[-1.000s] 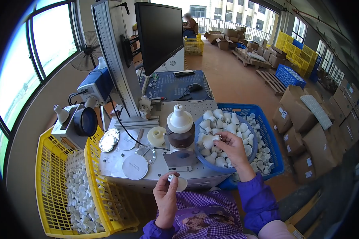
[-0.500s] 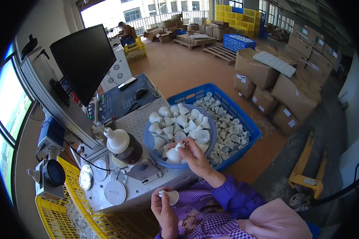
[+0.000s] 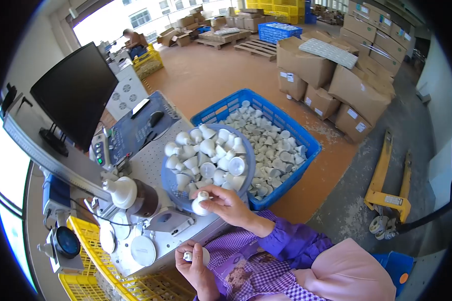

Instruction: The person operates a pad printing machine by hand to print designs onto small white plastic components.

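My right hand (image 3: 231, 206) pinches a white spotlight bulb (image 3: 201, 206) by its narrow neck, base up, at the front rim of a round blue basin (image 3: 168, 183). Lower down, near the apron, my left hand (image 3: 195, 268) is closed on another white spotlight bulb (image 3: 204, 257), which lies tilted in the fingers. Many similar bulbs (image 3: 206, 150) are heaped in the basin. To the left, a large white bulb-shaped piece (image 3: 121, 192) sits on a dark cylinder of the bench machine (image 3: 168, 218).
A blue crate (image 3: 299, 168) full of white bulbs stands beyond the basin. Round white discs (image 3: 143, 251) lie on the bench, with a yellow crate (image 3: 93, 241) below. A monitor (image 3: 75, 93) is at left. Cartons (image 3: 336, 85) and a yellow pallet jack (image 3: 381, 188) are right. Another person (image 3: 134, 42) sits far back.
My right hand has drawn its bulb slightly back from the heap to the basin's front edge. The left hand still holds its bulb. The camera view has shifted.
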Demonstrator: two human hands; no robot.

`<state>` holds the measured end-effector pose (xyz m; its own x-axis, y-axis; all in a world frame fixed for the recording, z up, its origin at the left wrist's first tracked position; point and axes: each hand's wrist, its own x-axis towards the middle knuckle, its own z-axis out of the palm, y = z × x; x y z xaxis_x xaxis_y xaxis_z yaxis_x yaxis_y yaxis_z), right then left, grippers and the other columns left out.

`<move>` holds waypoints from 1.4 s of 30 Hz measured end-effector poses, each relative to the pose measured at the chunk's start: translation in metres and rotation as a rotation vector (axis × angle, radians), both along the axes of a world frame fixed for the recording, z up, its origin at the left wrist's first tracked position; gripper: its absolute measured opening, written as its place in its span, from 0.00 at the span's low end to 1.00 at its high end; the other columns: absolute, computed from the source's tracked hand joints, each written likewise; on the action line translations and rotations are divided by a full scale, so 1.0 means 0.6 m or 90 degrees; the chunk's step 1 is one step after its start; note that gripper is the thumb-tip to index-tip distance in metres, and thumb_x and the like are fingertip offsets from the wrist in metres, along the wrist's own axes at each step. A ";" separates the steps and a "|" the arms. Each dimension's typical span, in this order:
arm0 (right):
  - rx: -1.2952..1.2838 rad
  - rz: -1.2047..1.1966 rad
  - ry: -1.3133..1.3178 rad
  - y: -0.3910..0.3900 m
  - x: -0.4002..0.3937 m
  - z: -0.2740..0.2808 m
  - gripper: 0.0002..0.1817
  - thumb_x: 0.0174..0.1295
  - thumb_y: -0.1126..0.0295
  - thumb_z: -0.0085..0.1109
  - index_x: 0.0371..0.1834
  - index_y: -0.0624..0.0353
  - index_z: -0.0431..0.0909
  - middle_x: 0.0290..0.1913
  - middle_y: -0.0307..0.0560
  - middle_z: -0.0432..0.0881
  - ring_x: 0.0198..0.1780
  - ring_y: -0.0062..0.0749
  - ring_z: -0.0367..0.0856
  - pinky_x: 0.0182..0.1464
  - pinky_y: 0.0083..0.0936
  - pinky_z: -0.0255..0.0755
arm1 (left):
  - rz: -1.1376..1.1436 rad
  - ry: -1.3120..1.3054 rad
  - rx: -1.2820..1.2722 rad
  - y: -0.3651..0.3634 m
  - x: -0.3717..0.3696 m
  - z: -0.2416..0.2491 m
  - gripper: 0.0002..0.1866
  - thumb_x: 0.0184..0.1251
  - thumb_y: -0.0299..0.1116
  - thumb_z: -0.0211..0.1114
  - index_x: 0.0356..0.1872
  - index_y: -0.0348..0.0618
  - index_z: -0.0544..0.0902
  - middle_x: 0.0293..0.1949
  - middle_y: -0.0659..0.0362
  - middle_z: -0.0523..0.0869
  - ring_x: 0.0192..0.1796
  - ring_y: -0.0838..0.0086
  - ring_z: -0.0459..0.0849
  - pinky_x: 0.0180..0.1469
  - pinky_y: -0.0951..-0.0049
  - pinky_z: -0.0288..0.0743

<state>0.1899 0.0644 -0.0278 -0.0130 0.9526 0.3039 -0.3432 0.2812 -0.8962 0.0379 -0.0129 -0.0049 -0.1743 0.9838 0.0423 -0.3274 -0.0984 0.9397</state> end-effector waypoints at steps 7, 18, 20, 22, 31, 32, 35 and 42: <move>0.006 -0.047 -0.012 -0.001 0.011 0.024 0.17 0.62 0.69 0.63 0.52 0.63 0.76 0.47 0.41 0.80 0.44 0.20 0.78 0.44 0.16 0.73 | 0.252 0.392 0.238 0.082 -0.070 0.101 0.07 0.52 0.19 0.69 0.32 0.36 0.81 0.29 0.62 0.74 0.36 0.76 0.70 0.46 0.75 0.64; 0.074 -0.036 -0.057 0.046 -0.017 0.142 0.18 0.63 0.67 0.62 0.53 0.64 0.75 0.45 0.38 0.78 0.43 0.17 0.76 0.44 0.14 0.70 | 0.260 0.620 0.256 0.229 -0.102 0.222 0.16 0.53 0.31 0.73 0.41 0.33 0.85 0.43 0.54 0.76 0.42 0.71 0.77 0.45 0.73 0.73; 0.099 -0.031 -0.043 0.072 -0.034 0.170 0.18 0.62 0.67 0.63 0.52 0.64 0.76 0.45 0.39 0.79 0.42 0.18 0.76 0.44 0.15 0.71 | 0.214 0.630 0.229 0.231 -0.108 0.227 0.15 0.53 0.32 0.73 0.40 0.32 0.85 0.42 0.54 0.77 0.43 0.70 0.78 0.46 0.72 0.73; 0.119 -0.022 -0.067 0.096 -0.053 0.201 0.18 0.60 0.65 0.65 0.49 0.64 0.78 0.43 0.41 0.81 0.42 0.20 0.77 0.45 0.17 0.72 | 0.253 0.578 0.295 0.216 -0.116 0.236 0.15 0.54 0.32 0.73 0.38 0.30 0.84 0.42 0.54 0.78 0.44 0.71 0.78 0.47 0.74 0.72; 0.209 -0.020 -0.246 0.159 -0.155 0.211 0.16 0.57 0.65 0.67 0.43 0.65 0.80 0.36 0.49 0.85 0.39 0.29 0.83 0.43 0.25 0.74 | 0.278 0.406 0.264 0.118 -0.166 0.179 0.12 0.56 0.27 0.71 0.40 0.33 0.84 0.40 0.59 0.77 0.41 0.78 0.74 0.43 0.79 0.70; 0.209 -0.035 -0.270 0.158 -0.159 0.211 0.15 0.56 0.65 0.68 0.41 0.65 0.80 0.35 0.50 0.85 0.38 0.31 0.84 0.42 0.26 0.75 | 0.281 0.403 0.262 0.113 -0.169 0.173 0.12 0.56 0.27 0.71 0.40 0.33 0.84 0.40 0.59 0.77 0.41 0.78 0.74 0.43 0.79 0.70; 0.253 -0.082 -0.339 0.163 -0.159 0.207 0.15 0.55 0.65 0.68 0.40 0.64 0.79 0.35 0.52 0.84 0.38 0.37 0.85 0.42 0.28 0.76 | 0.243 0.359 0.198 0.100 -0.171 0.154 0.13 0.56 0.29 0.72 0.41 0.36 0.85 0.40 0.60 0.77 0.38 0.79 0.73 0.41 0.80 0.68; 0.271 -0.117 -0.383 0.170 -0.157 0.202 0.18 0.54 0.60 0.69 0.42 0.60 0.80 0.36 0.48 0.83 0.40 0.40 0.82 0.43 0.33 0.75 | 0.181 0.297 0.183 0.094 -0.166 0.116 0.12 0.56 0.30 0.72 0.41 0.37 0.85 0.41 0.60 0.78 0.39 0.79 0.73 0.42 0.80 0.68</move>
<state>0.0959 0.1662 0.0935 -0.1451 0.7574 0.6366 0.2570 0.6502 -0.7150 -0.0619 0.0435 0.0647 -0.3266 0.8397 0.4339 0.1885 -0.3920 0.9004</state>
